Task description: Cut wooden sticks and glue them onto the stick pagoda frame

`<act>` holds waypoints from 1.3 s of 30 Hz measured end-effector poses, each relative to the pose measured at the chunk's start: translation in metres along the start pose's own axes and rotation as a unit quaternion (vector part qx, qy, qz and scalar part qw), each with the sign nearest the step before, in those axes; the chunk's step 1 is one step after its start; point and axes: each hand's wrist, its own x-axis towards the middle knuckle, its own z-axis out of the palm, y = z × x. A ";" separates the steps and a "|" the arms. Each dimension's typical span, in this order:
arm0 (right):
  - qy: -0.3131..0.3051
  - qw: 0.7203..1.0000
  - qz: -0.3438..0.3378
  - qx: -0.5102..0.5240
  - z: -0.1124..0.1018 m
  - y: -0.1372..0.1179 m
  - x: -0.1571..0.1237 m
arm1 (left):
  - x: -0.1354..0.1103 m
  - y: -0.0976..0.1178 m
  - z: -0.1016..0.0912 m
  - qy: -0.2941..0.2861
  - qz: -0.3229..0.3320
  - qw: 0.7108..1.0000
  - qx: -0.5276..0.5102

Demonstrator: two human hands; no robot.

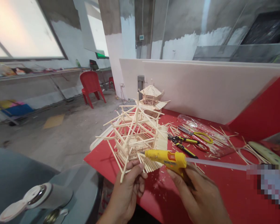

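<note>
My right hand [196, 189] is wrapped round the grip of a yellow hot glue gun [165, 157]. A long translucent glue stick [214, 163] sticks out of its back end. The gun's nozzle points left, close to the lower roof of a pavilion model [136, 130] built from thin wooden sticks. At the model's near lower corner, my left hand [132, 183] is closed in a pinch on a thin wooden stick [141, 160], beside a row of sticks [151, 165] laid side by side. The upper roof is a bare stick frame round a central post.
Behind stands a second stick pavilion [151, 96] with a covered roof. Pliers [180, 144], yellow-and-red-handled scissors [198, 135] and a plastic bag of sticks [214, 140] lie on the red table [177, 199]. At lower left, a white bottle [53, 194] rests on a grey surface.
</note>
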 end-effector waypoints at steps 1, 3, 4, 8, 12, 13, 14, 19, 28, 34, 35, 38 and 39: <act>0.005 0.999 -0.014 -0.030 -0.001 0.000 0.001 | -0.001 0.000 0.000 0.002 -0.002 1.000 -0.001; 0.017 0.995 -0.032 -0.097 -0.001 -0.002 0.003 | -0.002 0.000 -0.001 0.000 -0.002 1.000 -0.005; 0.024 0.991 -0.035 -0.128 -0.001 -0.002 0.003 | -0.003 -0.001 -0.002 -0.003 0.001 1.000 -0.009; 0.058 0.974 -0.043 -0.213 0.006 -0.006 0.006 | -0.004 -0.004 -0.005 -0.019 0.032 0.999 -0.016; 0.091 0.956 -0.066 -0.270 0.012 -0.009 0.009 | -0.006 -0.009 -0.007 0.000 0.047 0.998 -0.030; 0.093 0.953 -0.067 -0.281 0.013 -0.010 0.010 | -0.007 -0.010 -0.007 0.011 0.045 0.998 -0.038; 0.092 0.951 -0.065 -0.289 0.014 -0.011 0.010 | -0.008 -0.011 -0.007 0.023 0.041 0.998 -0.046; 0.091 0.949 -0.071 -0.292 0.016 -0.019 0.015 | -0.013 -0.013 -0.012 0.035 0.021 0.996 -0.083; 0.082 0.940 -0.084 -0.319 0.020 -0.033 0.019 | -0.009 -0.019 -0.027 0.005 -0.017 0.995 -0.100; 0.088 0.913 -0.087 -0.389 0.023 -0.036 0.022 | -0.006 -0.022 -0.032 -0.039 -0.025 0.993 -0.109; 0.086 0.909 -0.087 -0.398 0.023 -0.036 0.022 | -0.005 -0.022 -0.033 -0.041 -0.027 0.993 -0.112; 0.076 0.899 -0.097 -0.420 0.023 -0.036 0.021 | -0.005 -0.023 -0.034 -0.046 -0.032 0.992 -0.117; 0.073 0.895 -0.102 -0.427 0.022 -0.036 0.020 | -0.005 -0.023 -0.035 -0.047 -0.035 0.991 -0.119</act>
